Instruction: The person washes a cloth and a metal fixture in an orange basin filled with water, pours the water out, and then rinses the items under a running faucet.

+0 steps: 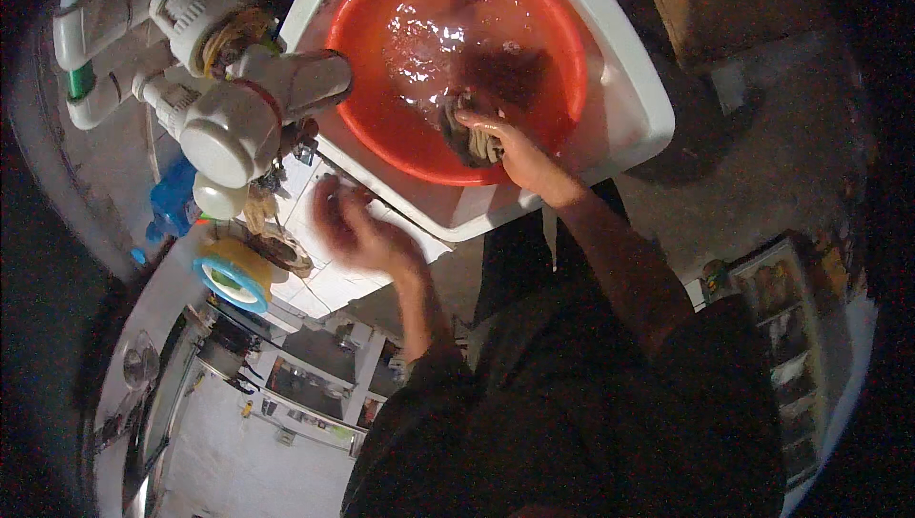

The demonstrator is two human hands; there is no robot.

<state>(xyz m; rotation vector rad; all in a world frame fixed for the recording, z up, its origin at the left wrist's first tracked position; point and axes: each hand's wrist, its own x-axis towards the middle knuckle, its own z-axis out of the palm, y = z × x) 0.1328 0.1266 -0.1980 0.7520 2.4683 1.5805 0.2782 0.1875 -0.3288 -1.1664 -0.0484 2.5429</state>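
An orange-red plastic basin stands in a white sink, with cloudy, bubbly water in it. My right hand is over the basin's near side, its fingers closed on a wadded dark greyish cloth. The lower end of the cloth is close to the water. My left hand, blurred, is above the white tiled ledge left of the sink. It appears to hold nothing, with thumb and fingers apart.
A white plastic tap with a thick spout reaches over the basin's left rim. White pipes run behind it. On the left are a blue bottle and a yellow container with a blue rim. A shelf unit stands at right.
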